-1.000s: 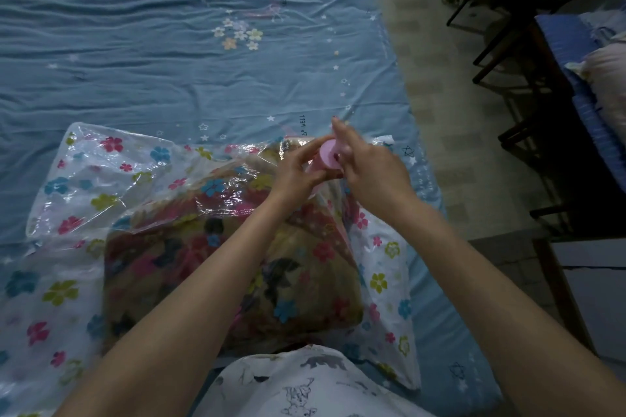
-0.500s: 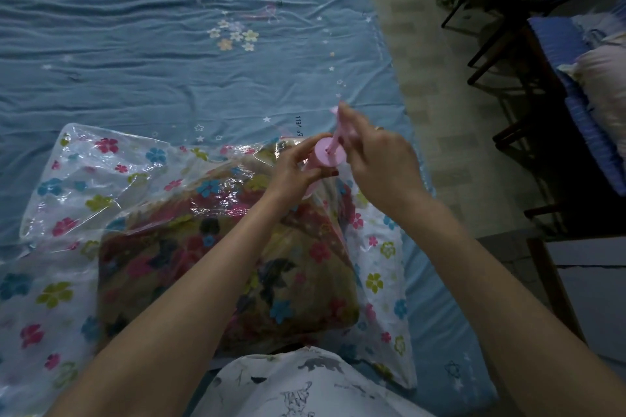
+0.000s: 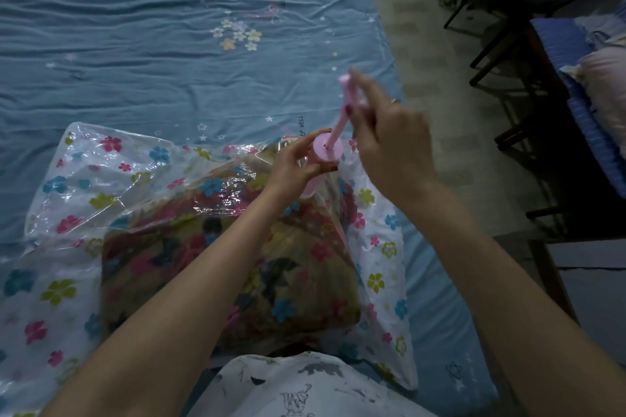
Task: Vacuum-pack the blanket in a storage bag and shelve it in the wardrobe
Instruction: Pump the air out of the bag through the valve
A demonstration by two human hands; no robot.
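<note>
Blanket (image 3: 237, 264) blurs under bag (image 3: 101, 173); pump (image 3: 327, 154) base hidden.

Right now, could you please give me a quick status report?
Left hand grips pump; right hand holds plunger. Blanket in bag. Nothing blocking.

On the bed (image 3: 169, 61), the storage bag (image 3: 101, 186) holds the blanket (image 3: 210, 264). The left hand (image 3: 291, 166) grips the pink pump (image 3: 327, 159) cylinder; the right hand (image 3: 389, 135), somewhat blurred, grips its raised plunger handle (image 3: 349, 91).
</note>
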